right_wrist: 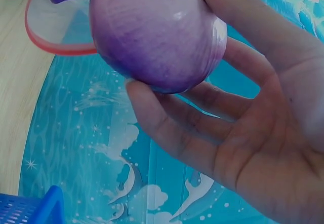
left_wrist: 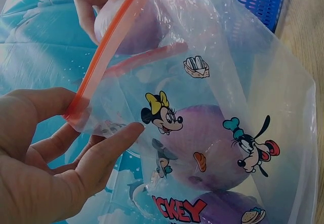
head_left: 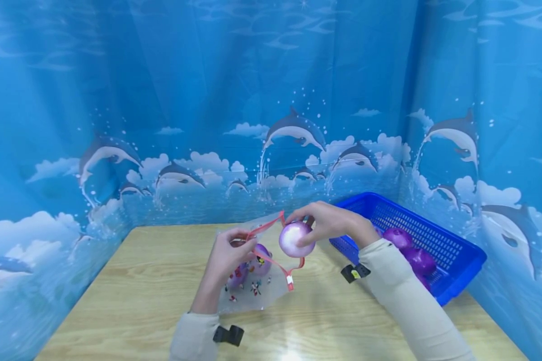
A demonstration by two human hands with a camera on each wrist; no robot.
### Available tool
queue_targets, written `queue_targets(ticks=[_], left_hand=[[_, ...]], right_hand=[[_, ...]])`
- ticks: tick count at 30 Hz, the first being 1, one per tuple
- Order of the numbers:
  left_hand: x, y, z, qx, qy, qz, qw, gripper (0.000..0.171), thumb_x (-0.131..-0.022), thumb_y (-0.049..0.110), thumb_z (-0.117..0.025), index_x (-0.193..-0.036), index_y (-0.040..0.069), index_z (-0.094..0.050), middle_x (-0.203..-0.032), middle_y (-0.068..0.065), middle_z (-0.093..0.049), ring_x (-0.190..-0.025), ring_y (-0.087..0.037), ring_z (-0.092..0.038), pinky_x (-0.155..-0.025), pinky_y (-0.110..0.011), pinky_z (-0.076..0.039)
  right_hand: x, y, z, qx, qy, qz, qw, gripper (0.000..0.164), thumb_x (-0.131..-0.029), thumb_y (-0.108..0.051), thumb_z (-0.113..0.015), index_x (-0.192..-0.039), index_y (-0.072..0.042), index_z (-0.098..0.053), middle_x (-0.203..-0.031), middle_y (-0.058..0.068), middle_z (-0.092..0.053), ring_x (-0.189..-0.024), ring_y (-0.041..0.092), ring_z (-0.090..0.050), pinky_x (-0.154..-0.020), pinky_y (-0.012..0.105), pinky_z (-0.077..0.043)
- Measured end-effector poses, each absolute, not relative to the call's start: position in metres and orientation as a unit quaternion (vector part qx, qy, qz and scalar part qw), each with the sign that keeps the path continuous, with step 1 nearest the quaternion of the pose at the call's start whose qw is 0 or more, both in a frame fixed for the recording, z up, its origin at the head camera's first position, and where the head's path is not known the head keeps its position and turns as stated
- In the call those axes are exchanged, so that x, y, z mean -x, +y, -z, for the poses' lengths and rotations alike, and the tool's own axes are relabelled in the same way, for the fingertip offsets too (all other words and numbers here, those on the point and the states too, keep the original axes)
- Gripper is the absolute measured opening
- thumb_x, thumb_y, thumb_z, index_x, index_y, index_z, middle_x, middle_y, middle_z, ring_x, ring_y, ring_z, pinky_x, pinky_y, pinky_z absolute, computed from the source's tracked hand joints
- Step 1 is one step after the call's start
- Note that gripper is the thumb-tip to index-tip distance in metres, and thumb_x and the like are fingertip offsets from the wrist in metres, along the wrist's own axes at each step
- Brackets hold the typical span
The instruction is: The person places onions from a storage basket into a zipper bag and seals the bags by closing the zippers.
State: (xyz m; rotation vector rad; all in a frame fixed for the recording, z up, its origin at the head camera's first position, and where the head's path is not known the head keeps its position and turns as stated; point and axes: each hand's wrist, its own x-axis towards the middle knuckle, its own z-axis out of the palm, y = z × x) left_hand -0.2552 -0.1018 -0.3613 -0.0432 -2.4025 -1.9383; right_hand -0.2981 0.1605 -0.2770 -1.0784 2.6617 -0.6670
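My left hand [head_left: 226, 258] holds a clear zip bag [left_wrist: 283, 95] by its red zip edge, with cartoon figures printed on the plastic. The bag's mouth gapes toward the right. Inside it lie purple onions [left_wrist: 202, 148], seen through the plastic. My right hand [head_left: 327, 221] grips another smooth, round purple onion [head_left: 293, 241] between thumb and fingers, right at the bag's mouth. In the right wrist view, that onion [right_wrist: 157, 31] shows fine streaks, paler above and darker below. The red rim of the bag [right_wrist: 61, 49] passes behind it.
A blue perforated basket [head_left: 471, 255] stands at the table's right side, partly behind my right forearm, holding several purple onions [head_left: 420, 261]. The wooden table [head_left: 135, 286] ends at a blue dolphin-print curtain [head_left: 235, 100] at the back and sides.
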Motion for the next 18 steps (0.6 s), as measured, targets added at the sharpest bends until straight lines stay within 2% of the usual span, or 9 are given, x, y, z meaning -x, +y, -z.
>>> queue_targets(ticks=[10, 18], left_hand=[[0.255, -0.102, 0.362, 0.015, -0.777, 0.629, 0.027, 0.022, -0.096, 0.016, -0.073, -0.115, 0.005, -0.071, -0.121, -0.017, -0.066, -0.094, -0.021, -0.072, -0.082, -0.035, -0.067], [0.255, -0.103, 0.362, 0.016, -0.777, 0.629, 0.028, 0.022, -0.096, 0.018, -0.073, -0.114, 0.005, -0.071, -0.120, -0.017, -0.067, -0.094, -0.021, -0.072, -0.082, -0.036, -0.067]], right_hand=[[0.294, 0.149, 0.282, 0.362, 0.902, 0.216, 0.093, 0.049, -0.089, -0.021, -0.082, -0.135, -0.017, -0.067, -0.131, 0.005, -0.070, -0.106, 0.020, -0.068, -0.086, 0.028, -0.063], [0.292, 0.142, 0.288, 0.377, 0.900, 0.200, 0.088, 0.050, -0.087, -0.021, -0.084, -0.134, -0.014, -0.068, -0.129, 0.006, -0.071, -0.106, 0.022, -0.069, -0.087, 0.029, -0.063]])
